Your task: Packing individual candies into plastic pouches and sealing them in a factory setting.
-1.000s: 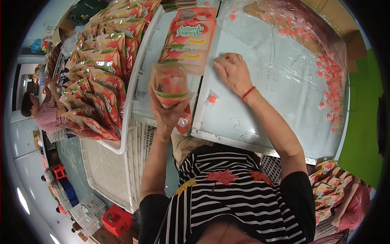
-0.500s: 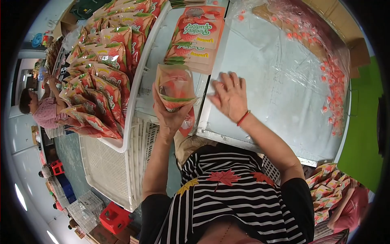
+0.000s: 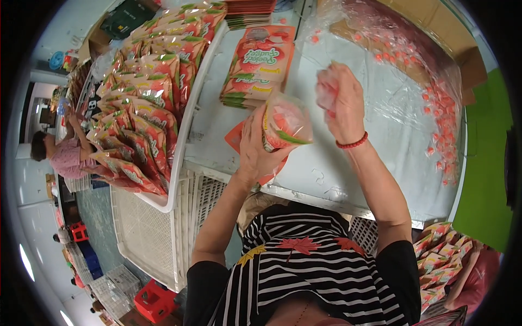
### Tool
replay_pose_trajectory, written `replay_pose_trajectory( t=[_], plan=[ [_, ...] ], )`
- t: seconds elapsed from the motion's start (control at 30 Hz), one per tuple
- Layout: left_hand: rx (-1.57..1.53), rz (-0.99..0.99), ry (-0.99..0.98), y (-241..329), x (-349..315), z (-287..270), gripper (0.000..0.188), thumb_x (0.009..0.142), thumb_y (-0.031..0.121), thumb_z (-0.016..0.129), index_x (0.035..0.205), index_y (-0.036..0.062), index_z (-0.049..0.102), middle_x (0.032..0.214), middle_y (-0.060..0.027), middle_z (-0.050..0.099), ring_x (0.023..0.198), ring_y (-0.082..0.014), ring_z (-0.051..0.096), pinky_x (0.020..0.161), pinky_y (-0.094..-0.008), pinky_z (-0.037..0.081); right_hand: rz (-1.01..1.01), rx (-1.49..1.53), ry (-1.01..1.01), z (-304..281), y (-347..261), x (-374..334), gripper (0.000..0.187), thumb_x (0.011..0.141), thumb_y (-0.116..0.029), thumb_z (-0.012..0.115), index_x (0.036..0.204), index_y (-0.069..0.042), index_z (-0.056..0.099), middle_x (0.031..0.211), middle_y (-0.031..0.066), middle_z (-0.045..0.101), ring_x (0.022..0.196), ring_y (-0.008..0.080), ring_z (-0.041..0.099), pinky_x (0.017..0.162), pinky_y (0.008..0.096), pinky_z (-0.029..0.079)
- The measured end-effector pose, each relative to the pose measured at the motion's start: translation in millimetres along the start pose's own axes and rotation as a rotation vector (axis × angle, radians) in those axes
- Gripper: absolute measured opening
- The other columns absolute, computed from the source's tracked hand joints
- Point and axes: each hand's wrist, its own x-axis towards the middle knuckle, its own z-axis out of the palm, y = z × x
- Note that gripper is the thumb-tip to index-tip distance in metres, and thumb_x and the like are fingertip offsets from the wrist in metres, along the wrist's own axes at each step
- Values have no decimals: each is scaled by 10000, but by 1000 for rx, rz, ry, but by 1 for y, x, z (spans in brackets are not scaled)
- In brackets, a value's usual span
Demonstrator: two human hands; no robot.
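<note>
Toward the front edge of the surface (image 3: 408, 146), the left grip (image 3: 254, 148) held an open pouch (image 3: 285, 124); the right grip (image 3: 349, 103) clasped wrapped pink pieces (image 3: 327, 89).

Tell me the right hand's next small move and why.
Probably bring the right hand over the pouch and release the wrapped candies: the left hand holds the pouch with its mouth apparently open, pink-red pieces show inside, and the right hand grips its candies just beside it.
</note>
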Motion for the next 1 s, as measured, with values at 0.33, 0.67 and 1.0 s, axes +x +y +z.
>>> replay_pose_trajectory(
  t=[0.33,0.67,1.0],
  plan=[
    [-219,-12,32,10,7,36,961,569,173,842,1355,4,316,1295,-187,452,1157,-377,450,959,-461,377,-190,-768,-152,23,-15,-36,218,899,-198,550,920,20,549,861,182,571,800,338,554,727,385,466],
    [-256,6,139,22,19,63,844,665,193,768,1345,-11,310,1258,-197,462,1144,-395,439,967,-475,356,-309,-1324,-456,14,-33,-31,300,848,-255,630,822,44,646,969,181,573,946,319,508,848,386,435],
    [-469,-42,46,21,35,42,1018,633,197,796,1421,19,176,1366,-182,360,1185,-366,406,1008,-479,348,-336,-1228,-681,10,-52,-16,190,861,-178,618,907,2,656,923,172,552,834,318,560,756,380,462]
  ],
)
